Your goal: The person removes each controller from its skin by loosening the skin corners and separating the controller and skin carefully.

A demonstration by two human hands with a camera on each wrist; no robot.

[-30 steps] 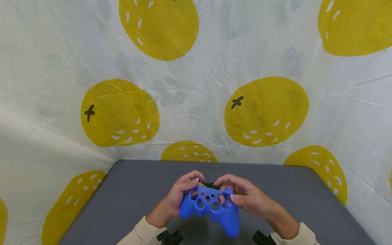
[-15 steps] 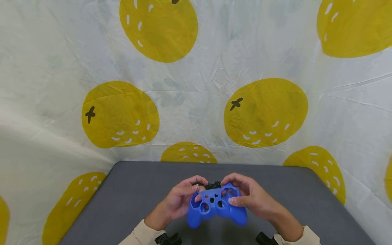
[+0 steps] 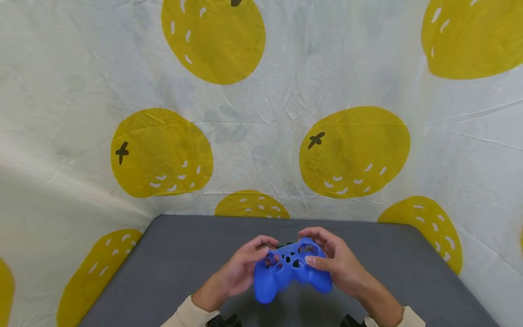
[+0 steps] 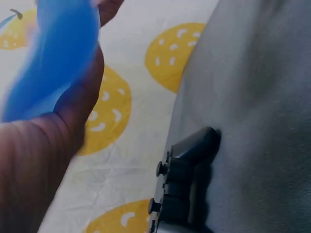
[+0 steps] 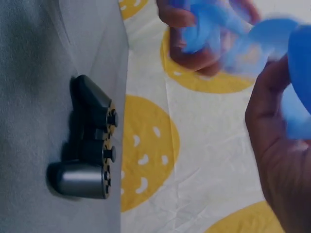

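Note:
A soft blue game controller cover (image 3: 265, 284) with cut-out holes is held up over the table by both hands. My left hand (image 3: 237, 270) grips its left upper edge, thumb on the front near a hole. Opposite it, my right hand (image 3: 345, 263) pinches the right side, thumb on the face and fingers behind the top edge. In the left wrist view the cover (image 4: 63, 53) is a blurred blue shape against the palm. Behind the cover, a black game controller (image 5: 92, 145) lies on the table with its sticks upward; the head view shows only a dark sliver of it.
The grey table (image 3: 192, 240) reaches back to a white cloth (image 3: 253, 154) printed with yellow fruit, which hangs behind it and along the sides. Black wrist cameras (image 3: 224, 320) sit at both cuffs.
The cover has shifted right and turned, so its right side is raised and its left handle hangs lower. Both hands moved with it, keeping their hold. The controller behind is now more covered.

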